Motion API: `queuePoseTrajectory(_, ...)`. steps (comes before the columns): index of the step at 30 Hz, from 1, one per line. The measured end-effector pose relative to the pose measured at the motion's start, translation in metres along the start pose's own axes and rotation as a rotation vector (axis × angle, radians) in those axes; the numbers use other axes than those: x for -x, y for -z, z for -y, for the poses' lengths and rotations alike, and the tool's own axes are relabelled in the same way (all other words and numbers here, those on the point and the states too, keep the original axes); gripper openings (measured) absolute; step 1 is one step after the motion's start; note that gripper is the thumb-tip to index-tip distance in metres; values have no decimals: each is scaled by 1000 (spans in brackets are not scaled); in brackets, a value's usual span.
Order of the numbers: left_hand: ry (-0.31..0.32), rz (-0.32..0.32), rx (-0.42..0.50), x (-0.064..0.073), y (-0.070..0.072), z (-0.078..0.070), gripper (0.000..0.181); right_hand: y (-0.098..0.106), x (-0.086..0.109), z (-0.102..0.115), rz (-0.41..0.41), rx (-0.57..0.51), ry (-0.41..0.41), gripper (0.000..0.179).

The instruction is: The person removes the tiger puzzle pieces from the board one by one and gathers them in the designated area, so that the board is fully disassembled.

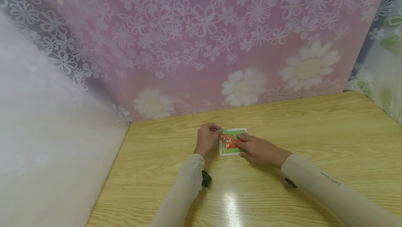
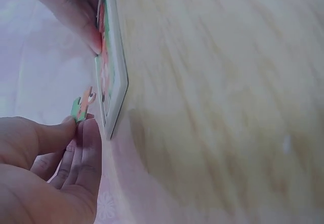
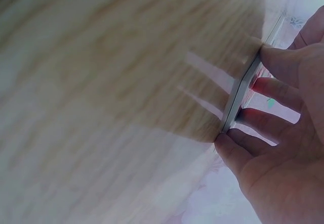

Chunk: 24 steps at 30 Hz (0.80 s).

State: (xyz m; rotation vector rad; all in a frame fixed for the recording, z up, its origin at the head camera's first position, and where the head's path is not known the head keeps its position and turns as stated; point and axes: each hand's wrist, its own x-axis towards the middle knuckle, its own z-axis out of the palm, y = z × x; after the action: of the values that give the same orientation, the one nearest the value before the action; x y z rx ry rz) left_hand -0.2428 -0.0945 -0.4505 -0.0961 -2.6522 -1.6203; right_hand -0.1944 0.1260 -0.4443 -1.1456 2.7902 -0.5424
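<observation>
A small square jigsaw puzzle board with a white frame lies on the table; its picture is an orange tiger on green. At its upper left corner my left hand pinches a puzzle piece, green and orange with a printed eye, between thumb and fingers. In the left wrist view the piece is held up just off the frame's corner. My right hand holds the board's right side, thumb and an outer finger at opposite edges. Its middle fingers press on the picture and hide part of it.
The wood-grain table reaches back to a pink flowered curtain. A pale sheet closes off the left side, and another flowered curtain hangs at the right. A dark strap piece shows under the left wrist.
</observation>
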Motion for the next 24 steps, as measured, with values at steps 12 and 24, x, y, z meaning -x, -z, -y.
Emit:
queuePoseTrajectory(12,28,12,109,10,29,14,8,-3,-2,0,-3,6,17,48)
queuePoseTrajectory(24,66,-36,103,23,67,33,13,0,0,0,18,-1,5,49)
